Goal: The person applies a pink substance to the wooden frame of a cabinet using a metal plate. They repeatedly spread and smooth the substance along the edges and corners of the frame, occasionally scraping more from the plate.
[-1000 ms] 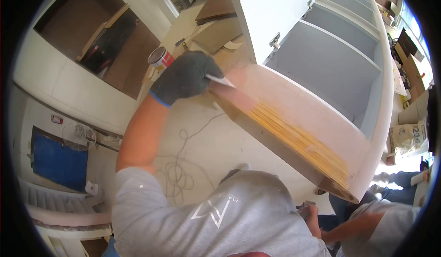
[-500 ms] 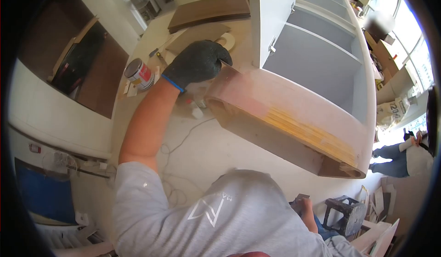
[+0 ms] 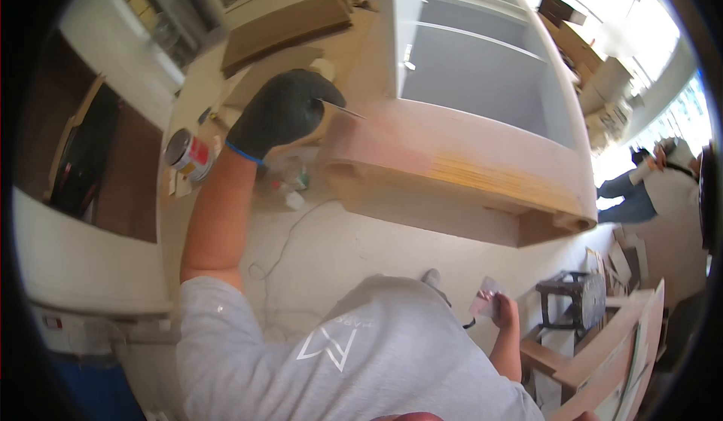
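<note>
My left hand (image 3: pixel 282 112), in a dark work glove with a blue cuff, is closed on a thin flat scraper (image 3: pixel 344 108). Its blade reaches over the near left corner of a cabinet's rounded end panel (image 3: pixel 459 136), which has pinkish filler and a yellowish streaked patch along its lower edge. Low on the right, my bare right hand (image 3: pixel 506 312) grips a flat filler plate (image 3: pixel 486 298) with pinkish paste smeared on it. The cabinet's grey compartments (image 3: pixel 474 78) lie behind the panel, beside an open white door (image 3: pixel 393 37).
A paint can (image 3: pixel 188 154) and small bottles (image 3: pixel 290 193) stand to the left. Stacked boards (image 3: pixel 282 33) lie farther back. A cord (image 3: pixel 282 244) trails over the floor. On the right are a dark stool (image 3: pixel 572 300), leaning board offcuts (image 3: pixel 602 353) and another person (image 3: pixel 648 187).
My left hand and scraper have shifted left of the panel's corner. My right hand has lifted into fuller view with the plate. The whole view has turned slightly.
</note>
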`<state>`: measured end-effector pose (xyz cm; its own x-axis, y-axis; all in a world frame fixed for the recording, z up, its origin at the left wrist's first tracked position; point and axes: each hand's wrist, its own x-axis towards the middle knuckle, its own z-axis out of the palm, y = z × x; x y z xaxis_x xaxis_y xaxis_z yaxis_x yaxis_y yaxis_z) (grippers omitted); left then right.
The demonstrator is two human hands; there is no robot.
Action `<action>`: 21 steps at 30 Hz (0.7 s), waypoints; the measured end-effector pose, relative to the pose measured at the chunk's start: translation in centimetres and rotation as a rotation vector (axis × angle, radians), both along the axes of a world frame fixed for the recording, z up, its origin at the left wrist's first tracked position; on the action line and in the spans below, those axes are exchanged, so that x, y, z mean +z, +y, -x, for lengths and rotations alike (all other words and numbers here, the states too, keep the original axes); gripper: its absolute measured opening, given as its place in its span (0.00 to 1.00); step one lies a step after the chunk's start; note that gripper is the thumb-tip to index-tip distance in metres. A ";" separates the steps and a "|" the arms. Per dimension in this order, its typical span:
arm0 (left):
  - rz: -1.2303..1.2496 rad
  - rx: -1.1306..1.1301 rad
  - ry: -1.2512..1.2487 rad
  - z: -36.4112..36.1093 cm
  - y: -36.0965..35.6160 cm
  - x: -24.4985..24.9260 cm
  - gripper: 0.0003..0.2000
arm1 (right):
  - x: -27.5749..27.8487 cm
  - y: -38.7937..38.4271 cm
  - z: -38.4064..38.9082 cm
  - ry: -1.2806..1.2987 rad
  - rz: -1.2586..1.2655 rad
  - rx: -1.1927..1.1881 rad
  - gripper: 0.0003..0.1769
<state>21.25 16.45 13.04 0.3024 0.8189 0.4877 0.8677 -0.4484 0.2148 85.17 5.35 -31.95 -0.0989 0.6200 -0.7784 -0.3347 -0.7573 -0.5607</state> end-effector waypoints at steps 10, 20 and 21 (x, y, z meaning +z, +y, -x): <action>0.277 -0.304 -0.314 -7.8 -12.3 0.8 0.08 | 16.6 -0.8 13.6 0.575 -0.453 -0.260 0.19; -0.073 -0.568 -0.217 -19.6 -11.1 -10.2 0.23 | 30.0 -0.9 21.9 0.538 -0.509 -0.354 0.21; -0.006 -0.525 -0.160 -19.7 -11.3 -10.0 0.23 | 29.7 -1.0 20.9 0.514 -0.546 -0.367 0.21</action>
<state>40.99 5.18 3.03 0.5915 0.5751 0.5652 0.4837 -0.8139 0.3219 64.23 4.33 -2.30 -0.0778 0.9592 -0.2719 -0.8217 -0.2162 -0.5273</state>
